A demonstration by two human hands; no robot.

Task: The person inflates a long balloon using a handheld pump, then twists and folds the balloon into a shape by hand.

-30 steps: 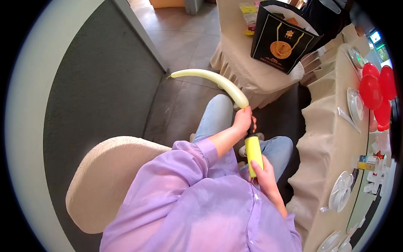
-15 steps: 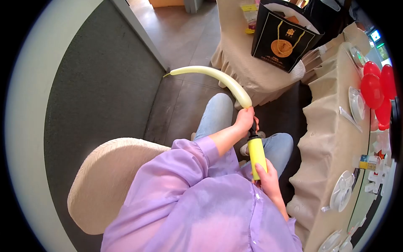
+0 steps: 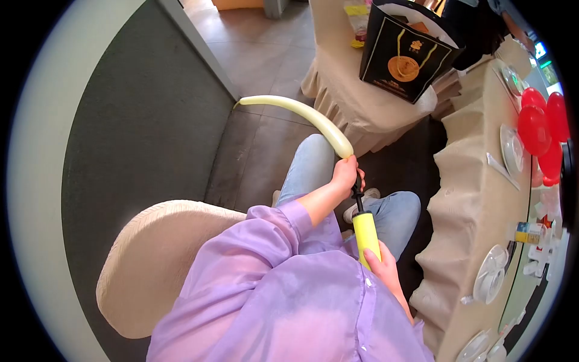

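Note:
A long pale-yellow modelling balloon (image 3: pixel 301 110), mostly inflated, arcs out to the upper left and ends in a thin limp tail near the dark wall panel. My left hand (image 3: pixel 345 176) is closed around the balloon's neck and the black end of a hand balloon pump. Below that hand, a length of the pump's black rod shows. The pump's yellow barrel (image 3: pixel 365 234) slants down toward my body, and my right hand (image 3: pixel 384 263) grips its lower end, thumb along the side. Where balloon and nozzle meet is hidden by my left fingers.
Right of me runs a cloth-covered table (image 3: pixel 461 199) with wrapped dishes (image 3: pixel 491 274), red balloons (image 3: pixel 535 131) and a small box (image 3: pixel 528 233). A black gift bag (image 3: pixel 410 51) stands on a covered chair (image 3: pixel 374 108) ahead. Another chair back (image 3: pixel 157 259) is at left.
The barrel in my right hand has slid down away from my left hand, baring more of the black rod. My left hand and the balloon have shifted slightly left.

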